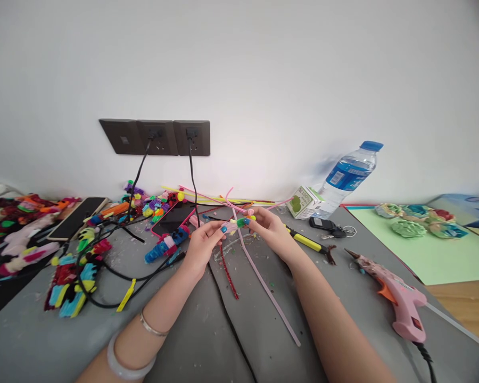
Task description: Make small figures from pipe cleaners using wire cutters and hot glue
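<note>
Above the middle of the grey table, a small pipe-cleaner craft piece [232,227] in pale pink, green and yellow is held between both hands. My left hand [201,244] pinches its pink end with thumb and forefinger. From the other side, my right hand [273,230] closes on the green and yellow end; its fingertips partly cover the piece. Below them lie a long pale pink pipe cleaner [265,290] and a red glittery one [227,274]. A blue and pink pipe-cleaner roll [165,246] rests left of my left hand.
A pink hot glue gun [401,300], keys [335,229], yellow-handled pliers [307,242], a juice carton [305,202] and a tilted water bottle [349,175] are on the right. Leftward are pipe-cleaner crafts [72,282], a phone [77,218] and looping black cables [227,314].
</note>
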Demonstrator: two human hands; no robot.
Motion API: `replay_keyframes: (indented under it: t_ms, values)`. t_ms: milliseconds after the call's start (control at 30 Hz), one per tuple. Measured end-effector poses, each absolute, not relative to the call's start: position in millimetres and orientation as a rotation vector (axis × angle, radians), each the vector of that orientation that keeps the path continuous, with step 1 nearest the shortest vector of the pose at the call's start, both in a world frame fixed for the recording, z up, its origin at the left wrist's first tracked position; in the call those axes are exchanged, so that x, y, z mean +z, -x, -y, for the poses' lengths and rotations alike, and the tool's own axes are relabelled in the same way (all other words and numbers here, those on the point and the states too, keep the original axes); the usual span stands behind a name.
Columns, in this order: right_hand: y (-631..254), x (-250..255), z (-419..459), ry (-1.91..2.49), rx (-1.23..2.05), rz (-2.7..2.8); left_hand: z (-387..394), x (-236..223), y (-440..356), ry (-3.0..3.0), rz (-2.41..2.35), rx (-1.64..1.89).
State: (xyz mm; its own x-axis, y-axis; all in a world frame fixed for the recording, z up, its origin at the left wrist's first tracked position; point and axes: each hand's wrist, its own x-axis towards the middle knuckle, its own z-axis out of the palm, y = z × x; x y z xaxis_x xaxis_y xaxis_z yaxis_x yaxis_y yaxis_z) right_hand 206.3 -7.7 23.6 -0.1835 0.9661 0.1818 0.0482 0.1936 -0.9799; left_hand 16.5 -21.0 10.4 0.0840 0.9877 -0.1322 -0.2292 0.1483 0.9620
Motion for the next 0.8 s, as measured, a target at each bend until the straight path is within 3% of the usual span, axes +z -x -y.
replay_keyframes:
  t_ms: [333,600,800]
  values:
    - [-208.4,29.3,7.7,1.069,1.097,1.485,18.6,7.8,-16.5,-0.895,-1.044,1.18]
    - [-213.1,23.1,6.6,0.997,0.674,1.522,19.5,10.0,-17.4,-0.774,-1.013,1.21]
    - [-211.1,25.4,7.2,1.018,0.726,1.535,19.6,11.3,-17.4,-0.757,-1.002,1.216]
